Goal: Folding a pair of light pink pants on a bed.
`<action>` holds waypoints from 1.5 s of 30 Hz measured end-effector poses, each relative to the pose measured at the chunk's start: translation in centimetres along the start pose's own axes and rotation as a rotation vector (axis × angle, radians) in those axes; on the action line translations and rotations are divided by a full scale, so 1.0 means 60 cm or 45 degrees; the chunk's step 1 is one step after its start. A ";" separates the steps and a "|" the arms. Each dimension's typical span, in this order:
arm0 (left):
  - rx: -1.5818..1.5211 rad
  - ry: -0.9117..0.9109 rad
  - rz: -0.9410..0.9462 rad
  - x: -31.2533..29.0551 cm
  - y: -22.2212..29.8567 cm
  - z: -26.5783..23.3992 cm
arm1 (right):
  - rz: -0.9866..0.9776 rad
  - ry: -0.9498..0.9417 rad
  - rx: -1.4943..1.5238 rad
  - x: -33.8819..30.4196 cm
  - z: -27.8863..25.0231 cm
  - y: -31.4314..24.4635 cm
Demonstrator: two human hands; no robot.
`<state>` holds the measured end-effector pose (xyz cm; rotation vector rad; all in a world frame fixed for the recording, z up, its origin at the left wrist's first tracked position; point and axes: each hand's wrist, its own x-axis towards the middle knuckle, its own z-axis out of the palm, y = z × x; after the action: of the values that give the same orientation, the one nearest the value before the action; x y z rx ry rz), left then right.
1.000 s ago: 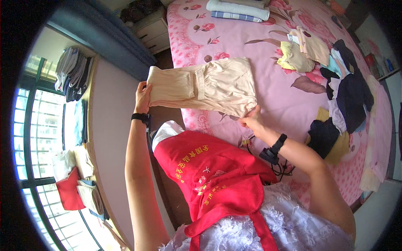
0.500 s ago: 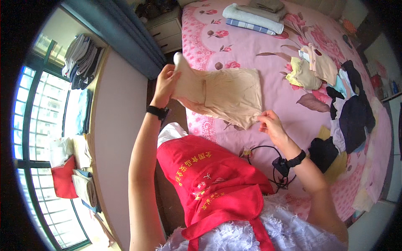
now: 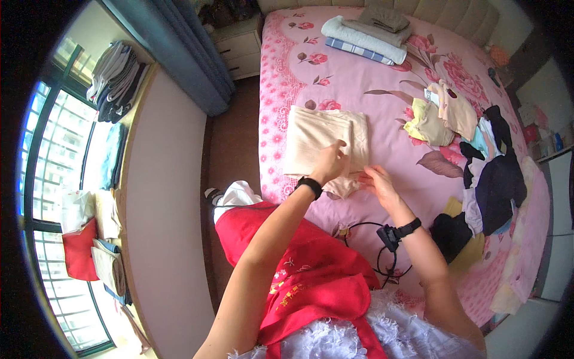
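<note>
A beige garment (image 3: 311, 134) lies folded over on itself on the bed, in front of me. Its lower edge bunches into a small loose flap by my hands. Over the lower right part of the cloth is my left hand (image 3: 332, 163), its fingers slightly bent and apart, with no cloth visibly gripped. My right hand (image 3: 381, 184) is at the garment's near right corner, fingertips closed on the edge; part of that grip is hard to see. Both wrists wear black bands.
The bed has a pink floral sheet (image 3: 394, 137). Folded towels (image 3: 365, 45) lie at the far end. To the right are a yellow garment (image 3: 429, 122) and dark clothes (image 3: 499, 185). A black cable (image 3: 378, 258) lies near my right forearm. Folded clothes (image 3: 116, 84) line the windowsill.
My left hand has moved right, from the garment's raised left end to its near side. That end now lies folded over onto the rest. My right hand stays by the near right corner.
</note>
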<state>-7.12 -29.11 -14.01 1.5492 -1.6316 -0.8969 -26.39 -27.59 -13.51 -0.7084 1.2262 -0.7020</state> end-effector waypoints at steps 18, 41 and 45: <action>-0.663 0.337 -0.437 0.000 -0.189 -0.178 | -0.510 -0.024 -0.380 0.137 0.095 -0.021; -0.927 0.082 0.252 -0.029 -0.040 -0.272 | -0.534 -0.773 -0.196 0.049 0.328 -0.157; -0.909 0.496 -0.130 -0.035 -0.058 -0.282 | -0.604 -0.814 -0.346 0.052 0.336 -0.142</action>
<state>9.30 -27.40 -8.42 1.1985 -0.8275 -1.0084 -6.91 -33.14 -4.68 -1.3557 0.5644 -0.6210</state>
